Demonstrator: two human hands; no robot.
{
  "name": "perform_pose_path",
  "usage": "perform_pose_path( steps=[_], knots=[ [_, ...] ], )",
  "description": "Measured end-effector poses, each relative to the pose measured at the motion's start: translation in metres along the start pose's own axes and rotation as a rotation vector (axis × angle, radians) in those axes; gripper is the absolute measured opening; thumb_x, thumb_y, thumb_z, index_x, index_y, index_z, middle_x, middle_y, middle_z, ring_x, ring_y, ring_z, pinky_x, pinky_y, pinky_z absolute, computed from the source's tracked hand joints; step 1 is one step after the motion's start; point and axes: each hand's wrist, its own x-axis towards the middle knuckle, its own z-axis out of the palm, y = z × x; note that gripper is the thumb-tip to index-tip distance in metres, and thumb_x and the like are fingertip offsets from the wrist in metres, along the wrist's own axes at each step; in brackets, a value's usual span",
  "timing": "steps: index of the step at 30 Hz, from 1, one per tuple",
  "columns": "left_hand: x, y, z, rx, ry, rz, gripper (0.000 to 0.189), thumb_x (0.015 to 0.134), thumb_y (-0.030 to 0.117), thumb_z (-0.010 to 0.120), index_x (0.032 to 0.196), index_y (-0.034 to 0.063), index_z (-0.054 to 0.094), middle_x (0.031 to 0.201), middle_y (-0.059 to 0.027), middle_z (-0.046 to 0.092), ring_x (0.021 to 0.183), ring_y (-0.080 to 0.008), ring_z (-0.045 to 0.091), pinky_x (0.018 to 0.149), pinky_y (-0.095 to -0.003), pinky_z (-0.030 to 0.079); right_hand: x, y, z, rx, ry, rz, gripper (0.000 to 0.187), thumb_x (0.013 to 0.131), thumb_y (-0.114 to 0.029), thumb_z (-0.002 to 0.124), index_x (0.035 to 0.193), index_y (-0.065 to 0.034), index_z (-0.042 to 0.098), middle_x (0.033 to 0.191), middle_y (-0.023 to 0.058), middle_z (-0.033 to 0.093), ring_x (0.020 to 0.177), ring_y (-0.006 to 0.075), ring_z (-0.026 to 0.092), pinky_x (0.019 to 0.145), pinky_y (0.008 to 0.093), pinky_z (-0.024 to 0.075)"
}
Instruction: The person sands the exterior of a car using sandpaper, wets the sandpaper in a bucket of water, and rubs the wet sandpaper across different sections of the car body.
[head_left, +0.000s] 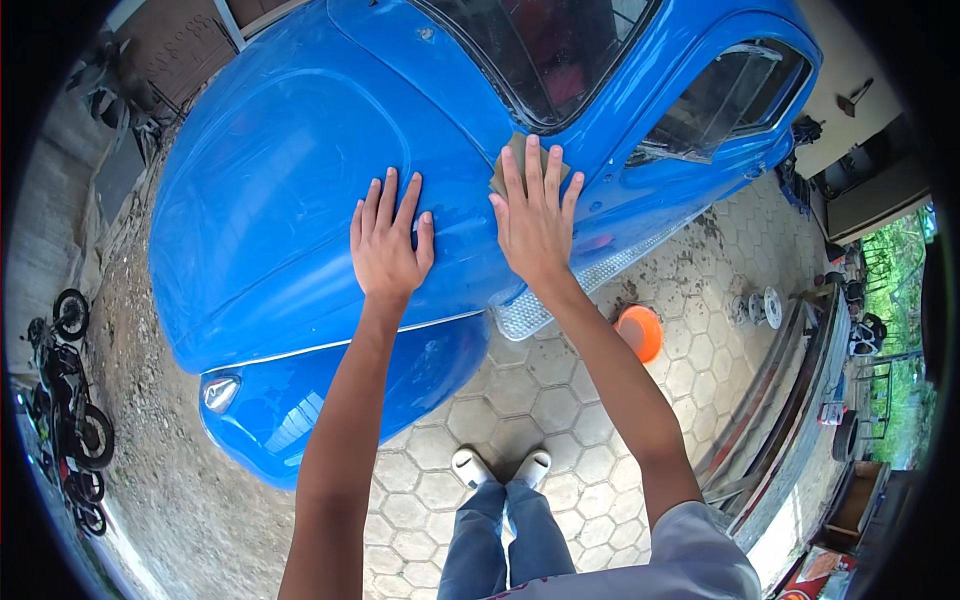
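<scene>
A blue car body (285, 187) spans the upper left and centre of the head view. My left hand (391, 244) rests flat on the blue panel with its fingers apart and nothing seen under it. My right hand (536, 206) presses a brownish-green sheet, perhaps sandpaper (511, 161), against the body just below the corner of the windshield (562, 60). The sheet sticks out around the fingers; the palm hides the rest of it.
A ribbed running board (525, 313) juts out below my right hand. An orange bucket (640, 334) stands on the hexagonal pavers to the right. Beyond it lie a metal wheel hub or similar part (765, 307) and long beams (795, 390). Motorcycles (75, 412) stand far left.
</scene>
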Motion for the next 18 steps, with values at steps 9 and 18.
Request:
perform_pose_path(
  steps=[9,18],
  knots=[
    [-0.007,-0.006,-0.003,0.005,-0.034,-0.055,0.045,0.101,0.023,0.046,0.143,0.0151,0.061,0.150,-0.0118,0.056,0.140,-0.0338,0.050,0.116,-0.0500,0.036,0.015,0.001,0.000,0.309,-0.167,-0.337,0.071,0.102,-0.056,0.047,0.160,-0.0154,0.036,0.166,0.0187,0.027,0.155,0.0373,0.022,0.126,0.0523,0.0172],
    [-0.008,0.002,0.006,-0.023,0.015,-0.038,0.045,0.100,0.022,0.048,0.140,0.0081,0.063,0.146,-0.0109,0.060,0.138,-0.0317,0.053,0.116,-0.0469,0.037,0.137,-0.046,0.063,0.288,-0.053,-0.268,0.061,0.106,-0.049,0.039,0.157,-0.0149,0.041,0.165,0.0165,0.031,0.155,0.0352,0.022,0.127,0.0485,0.0137]
  ],
)
